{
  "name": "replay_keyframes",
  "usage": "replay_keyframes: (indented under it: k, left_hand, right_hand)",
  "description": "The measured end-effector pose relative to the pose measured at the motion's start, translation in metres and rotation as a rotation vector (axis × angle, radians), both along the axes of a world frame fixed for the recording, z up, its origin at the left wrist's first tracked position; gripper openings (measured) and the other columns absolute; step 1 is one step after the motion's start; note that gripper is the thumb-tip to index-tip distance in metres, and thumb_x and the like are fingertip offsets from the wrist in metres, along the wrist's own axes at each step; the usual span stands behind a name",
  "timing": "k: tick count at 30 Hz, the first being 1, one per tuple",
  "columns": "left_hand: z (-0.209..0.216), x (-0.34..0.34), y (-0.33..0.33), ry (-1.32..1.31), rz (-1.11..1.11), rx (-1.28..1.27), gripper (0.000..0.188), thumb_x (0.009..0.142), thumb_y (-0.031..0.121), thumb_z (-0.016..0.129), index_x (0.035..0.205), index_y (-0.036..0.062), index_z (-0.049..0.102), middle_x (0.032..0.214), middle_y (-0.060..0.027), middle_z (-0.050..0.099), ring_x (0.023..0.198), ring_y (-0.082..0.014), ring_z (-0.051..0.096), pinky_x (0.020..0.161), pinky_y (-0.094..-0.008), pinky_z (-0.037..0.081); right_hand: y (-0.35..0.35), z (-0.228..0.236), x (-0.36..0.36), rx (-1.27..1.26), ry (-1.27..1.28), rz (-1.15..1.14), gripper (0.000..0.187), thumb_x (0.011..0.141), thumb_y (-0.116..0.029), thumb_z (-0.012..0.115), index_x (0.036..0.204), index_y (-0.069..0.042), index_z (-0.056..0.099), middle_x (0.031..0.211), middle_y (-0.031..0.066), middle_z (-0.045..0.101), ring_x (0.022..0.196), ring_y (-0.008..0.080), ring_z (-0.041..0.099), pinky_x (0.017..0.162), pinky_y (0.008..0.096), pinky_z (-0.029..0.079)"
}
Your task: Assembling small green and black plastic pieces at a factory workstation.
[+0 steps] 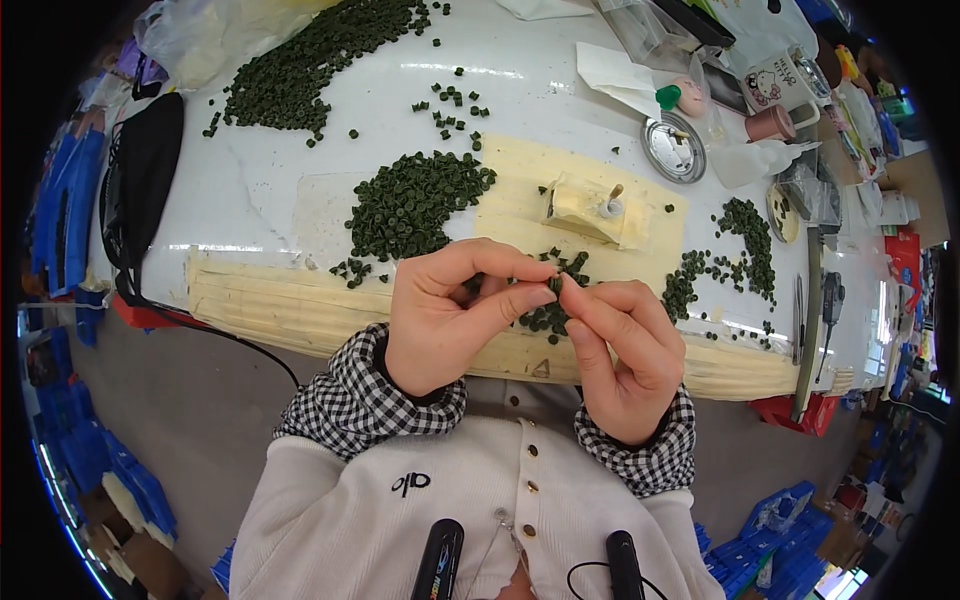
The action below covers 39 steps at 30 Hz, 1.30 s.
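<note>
My left hand pinches a small dark green ring-shaped part between thumb and index finger, at the table's near edge. My right hand meets it from the other side, its index fingertip pressed to the same part and its fingers bent close together. Below and behind the fingertips lies a small group of similar dark green parts, partly hidden by the hands. A larger heap of dark green parts sits just beyond my left hand. Past the fingertips, a tape-covered block with a small upright peg stands on a yellowish sheet.
A big heap of green parts lies far left, a looser scatter to the right. A round metal lid, a mug and a screwdriver occupy the right side. A black bag hangs at left. Yellowish padding covers the front edge.
</note>
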<state>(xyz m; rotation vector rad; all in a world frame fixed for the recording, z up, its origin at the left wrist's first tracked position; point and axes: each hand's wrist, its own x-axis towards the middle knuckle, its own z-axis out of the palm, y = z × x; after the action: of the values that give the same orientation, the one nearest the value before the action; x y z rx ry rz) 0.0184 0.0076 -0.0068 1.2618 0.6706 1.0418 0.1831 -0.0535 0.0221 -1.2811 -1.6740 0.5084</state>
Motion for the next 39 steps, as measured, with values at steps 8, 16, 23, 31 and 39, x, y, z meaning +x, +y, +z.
replay_keyframes:
  k: [8, 16, 23, 31, 39]
  left_hand:
    - [0.015, -0.005, 0.003, 0.516, 0.012, 0.280, 0.015, 0.072, -0.001, 0.072, 0.086, 0.0027, 0.068, 0.056, 0.0031, 0.038, 0.048, -0.0041, 0.030, 0.045, -0.0226, 0.025]
    - [0.016, -0.006, 0.003, 0.651, -0.008, 0.357, 0.014, 0.078, 0.002, 0.067, 0.092, 0.0022, 0.065, 0.057, -0.0009, 0.041, 0.048, -0.0094, 0.036, 0.045, -0.0242, 0.031]
    - [0.023, -0.021, 0.011, -0.463, -0.006, -0.666, 0.032, 0.093, 0.003, 0.044, 0.124, -0.0029, 0.045, 0.095, -0.0066, 0.052, 0.076, -0.0101, 0.048, 0.068, -0.0192, 0.040]
    - [0.015, -0.029, 0.009, -0.673, -0.195, -0.892, 0.029, 0.098, 0.006, 0.035, 0.124, -0.0025, 0.043, 0.126, -0.0184, 0.046, 0.097, -0.0163, 0.054, 0.084, -0.0211, 0.049]
    - [0.014, -0.016, 0.003, -0.471, -0.257, -0.796, 0.033, 0.096, 0.015, 0.039, 0.121, -0.0055, 0.048, 0.084, -0.0016, 0.044, 0.070, -0.0103, 0.039, 0.060, -0.0215, 0.035]
  right_hand:
    - [-0.005, -0.005, 0.043, 0.073, -0.106, -0.463, 0.020, 0.077, 0.005, 0.065, 0.096, 0.001, 0.067, 0.081, 0.0107, 0.060, 0.071, 0.0196, 0.057, 0.064, 0.0262, 0.046]
    - [-0.008, -0.011, 0.067, -0.004, -0.500, -0.520, 0.010, 0.073, 0.000, 0.068, 0.082, -0.001, 0.065, 0.076, 0.0078, 0.057, 0.075, 0.0246, 0.051, 0.066, 0.0331, 0.043]
    - [-0.002, -0.015, 0.065, -0.026, -0.631, -0.493, 0.008, 0.074, -0.001, 0.066, 0.081, -0.001, 0.062, 0.076, 0.0093, 0.055, 0.077, 0.0274, 0.051, 0.067, 0.0350, 0.043]
    - [-0.003, -0.010, 0.046, 0.032, -0.263, -0.515, 0.006, 0.080, 0.003, 0.062, 0.085, 0.002, 0.061, 0.078, 0.0118, 0.059, 0.067, 0.0225, 0.057, 0.061, 0.0290, 0.046]
    - [-0.010, -0.005, 0.021, -0.178, 0.189, -0.311, 0.006, 0.081, 0.002, 0.063, 0.087, 0.003, 0.063, 0.082, 0.0096, 0.066, 0.073, 0.0147, 0.061, 0.069, 0.0237, 0.047]
